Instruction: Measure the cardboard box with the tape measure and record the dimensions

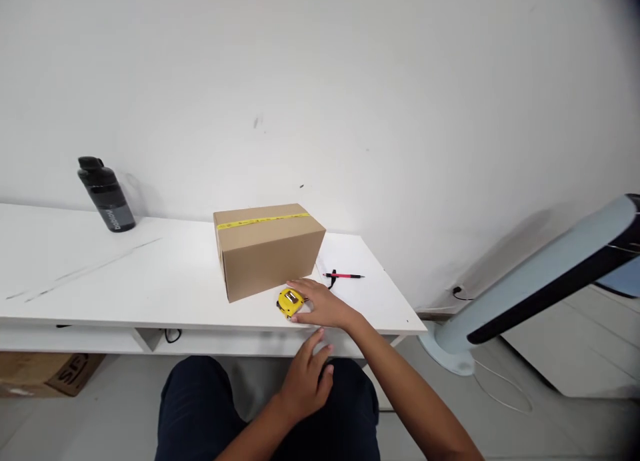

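1. A person sits at a white table (pixel 125 281) that stands against a white wall, seen from their own head looking down.
2. The right hand (pixel 323 304) reaches in from the lower right and rests on the table near its front edge, toward the right end.
3. Its grip is closed loosely around a yellow tape measure (pixel 290 302). The fingers curl over the top and far side, and the thumb is at the near side.
4. The tape measure sits on the table at the left of the palm, so it lies leftward from the wrist. The case is squat, with no clear long axis, and no blade is seen pulled out.
5. The tape measure is just beside the near bottom corner of a brown box (pixel 267 251). Whether they touch cannot be told.
6. The box stands behind the tape measure, turned slightly, its top sealed with a yellow strip (pixel 263 220).
7. The left hand (pixel 307 374) hovers below the table's front edge, above the lap. Its grip is wide and it holds nothing.
8. The right hand is the nearer one to the tape measure, and the left is well apart from it.
9. A red and black pen (pixel 344 275) lies right of the box, toward the back right corner.
10. A dark bottle (pixel 106 194) stands by the back edge, far left.
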{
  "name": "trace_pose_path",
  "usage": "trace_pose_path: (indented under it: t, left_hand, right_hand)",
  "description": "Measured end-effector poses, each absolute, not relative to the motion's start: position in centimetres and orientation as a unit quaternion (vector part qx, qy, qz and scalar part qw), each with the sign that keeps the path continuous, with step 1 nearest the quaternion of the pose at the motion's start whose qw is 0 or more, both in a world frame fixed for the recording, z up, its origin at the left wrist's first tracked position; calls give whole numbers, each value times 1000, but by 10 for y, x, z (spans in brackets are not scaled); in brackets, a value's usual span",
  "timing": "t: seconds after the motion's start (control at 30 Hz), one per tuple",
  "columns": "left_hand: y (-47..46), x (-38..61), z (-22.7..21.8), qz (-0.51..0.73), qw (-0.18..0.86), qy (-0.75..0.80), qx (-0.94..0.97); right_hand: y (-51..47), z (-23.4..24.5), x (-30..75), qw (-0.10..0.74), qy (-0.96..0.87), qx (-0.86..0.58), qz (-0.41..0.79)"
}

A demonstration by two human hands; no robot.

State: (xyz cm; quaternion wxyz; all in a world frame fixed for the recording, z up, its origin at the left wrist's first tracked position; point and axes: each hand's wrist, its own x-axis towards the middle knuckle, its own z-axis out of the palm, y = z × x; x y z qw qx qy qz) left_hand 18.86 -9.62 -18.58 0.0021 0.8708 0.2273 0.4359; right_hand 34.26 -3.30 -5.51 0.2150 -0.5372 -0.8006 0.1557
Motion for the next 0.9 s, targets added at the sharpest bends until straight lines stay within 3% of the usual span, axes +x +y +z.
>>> trace_pose_path:
  t: [0.17,0.33,0.47,0.73,0.9]
  left_hand:
    - [-101,148,-159,537,64,312,781]
    - [-69,126,-124,515,53,413,750]
    - [-61,115,-111,481,-4,359,800]
    - [-67,107,-48,499,-116,274,814]
    - [-40,107,2,541,-200,249,778]
  right_hand:
    - [-30,-67,334,301,-780,-515,188]
    - [-45,-72,324,399,-714,-544,187]
    - [-76,-64,312,477,-694,-488,231]
    - [-111,-28,301,533,-611,-409,419]
    - [-92,4,288,605,-638,-380,286]
